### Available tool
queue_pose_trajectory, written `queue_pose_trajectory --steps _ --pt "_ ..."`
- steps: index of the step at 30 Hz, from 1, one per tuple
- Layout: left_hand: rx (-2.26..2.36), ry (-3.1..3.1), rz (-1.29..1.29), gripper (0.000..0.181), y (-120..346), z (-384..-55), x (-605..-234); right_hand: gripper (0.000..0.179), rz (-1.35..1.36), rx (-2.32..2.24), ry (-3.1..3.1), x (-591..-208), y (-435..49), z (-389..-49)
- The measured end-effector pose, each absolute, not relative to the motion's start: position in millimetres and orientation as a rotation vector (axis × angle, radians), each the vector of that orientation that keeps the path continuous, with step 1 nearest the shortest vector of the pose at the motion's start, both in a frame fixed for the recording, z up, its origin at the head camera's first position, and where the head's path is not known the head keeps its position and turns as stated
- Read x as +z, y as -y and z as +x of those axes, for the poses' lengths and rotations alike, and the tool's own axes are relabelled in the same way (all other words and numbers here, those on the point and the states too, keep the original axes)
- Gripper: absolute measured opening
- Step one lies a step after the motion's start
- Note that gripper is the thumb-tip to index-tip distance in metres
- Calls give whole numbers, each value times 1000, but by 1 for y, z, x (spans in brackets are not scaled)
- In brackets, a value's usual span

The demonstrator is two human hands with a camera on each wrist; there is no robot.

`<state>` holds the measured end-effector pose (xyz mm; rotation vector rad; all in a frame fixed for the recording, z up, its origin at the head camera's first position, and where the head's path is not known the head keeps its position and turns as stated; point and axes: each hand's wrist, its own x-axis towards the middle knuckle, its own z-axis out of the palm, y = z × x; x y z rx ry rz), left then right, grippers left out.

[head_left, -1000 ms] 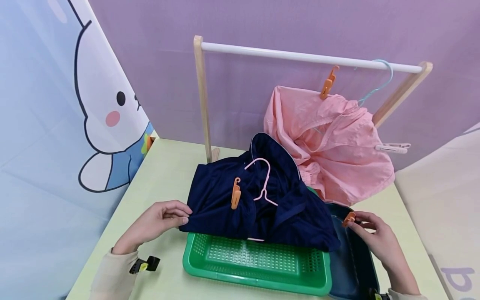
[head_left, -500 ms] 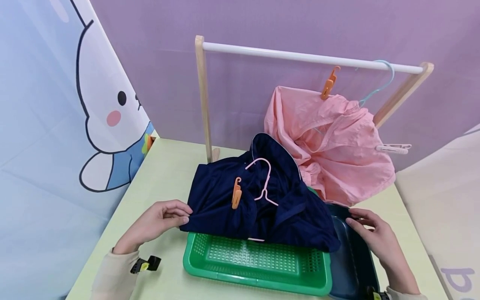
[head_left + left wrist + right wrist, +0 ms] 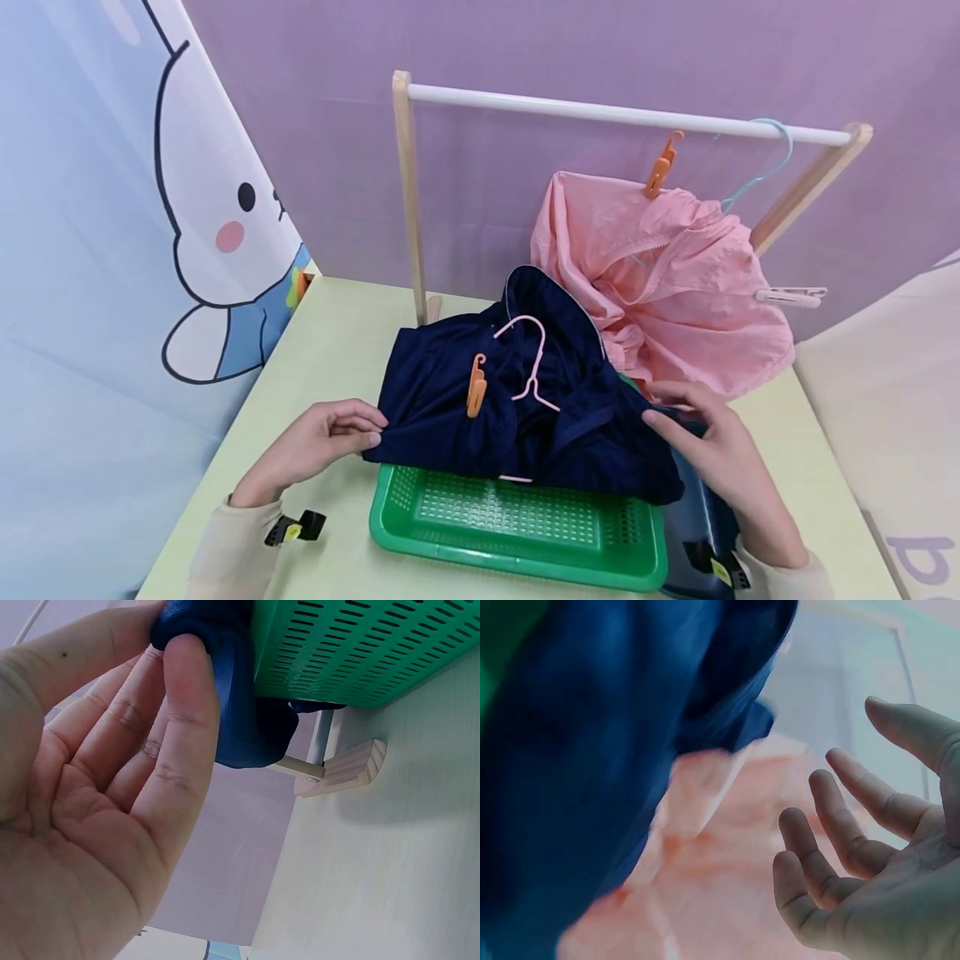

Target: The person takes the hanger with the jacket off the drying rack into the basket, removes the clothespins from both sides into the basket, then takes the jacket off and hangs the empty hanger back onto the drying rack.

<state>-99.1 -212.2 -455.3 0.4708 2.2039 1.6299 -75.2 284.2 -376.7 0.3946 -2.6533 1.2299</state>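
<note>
A navy jacket [image 3: 442, 433] lies over the back of a green basket [image 3: 517, 567], with a pink hanger [image 3: 537, 358] poking out at its neck. One orange clothespin [image 3: 476, 387] is on its left part. My left hand [image 3: 330, 437] pinches the jacket's left end between thumb and fingers; the left wrist view shows the navy cloth [image 3: 240, 712] at the fingertips. My right hand [image 3: 708, 433], fingers spread and holding nothing, is beside the jacket's right end. In the right wrist view, a gap separates that hand [image 3: 862, 855] from the cloth.
A rack with a white rod [image 3: 555, 107] stands behind. From it hangs a pink jacket [image 3: 697, 325] on a light blue hanger [image 3: 761, 177], with an orange clothespin [image 3: 660, 165] and a white clothespin [image 3: 791, 297] on it. A dark blue tray [image 3: 693, 533] sits right of the basket.
My right hand has let go of an orange clothespin over the dark tray, then moved left to the jacket's right end. My left hand has kept its pinch.
</note>
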Motion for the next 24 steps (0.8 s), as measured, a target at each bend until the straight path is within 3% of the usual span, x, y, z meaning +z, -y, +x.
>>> queue_pose_trajectory --steps 13,24 --pt "1637 -2202 469 19 214 -99 -455 35 713 1292 2634 -359 -196 -94" --pt "1663 -2187 475 19 212 -99 -455 34 814 1309 2708 -364 -152 -113"
